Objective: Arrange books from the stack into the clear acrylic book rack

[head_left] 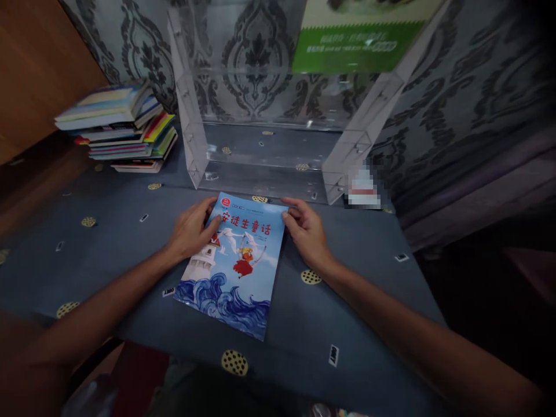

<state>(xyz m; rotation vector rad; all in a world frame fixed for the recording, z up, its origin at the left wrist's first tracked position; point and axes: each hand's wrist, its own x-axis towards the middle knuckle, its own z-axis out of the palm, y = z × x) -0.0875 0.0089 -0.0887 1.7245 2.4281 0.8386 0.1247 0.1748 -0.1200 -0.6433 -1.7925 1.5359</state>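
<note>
Your left hand sits on the left edge of a thin picture book, its thumb lying across the cover beside the title. Your right hand is at the book's right edge, fingers loosely curved near the top corner. Both hands span the book's width, but you can't tell from this view whether they are gripping it or only resting on it.

The book lies on the bench, just in front of a clear acrylic stand. Its red title reads 安徒生童话, with a small red round badge at the top corner. The cover shows a lighthouse, white swans, a figure in a red dress and curling blue waves.

A blue-grey cloth covers the bench, printed with dotted ovals and small black-and-white labels. Left of the stand is a leaning stack of books. A green card in the stand carries upside-down writing too small to read. A pixelated item sits beside the stand's right foot, and damask wallpaper rises behind.
</note>
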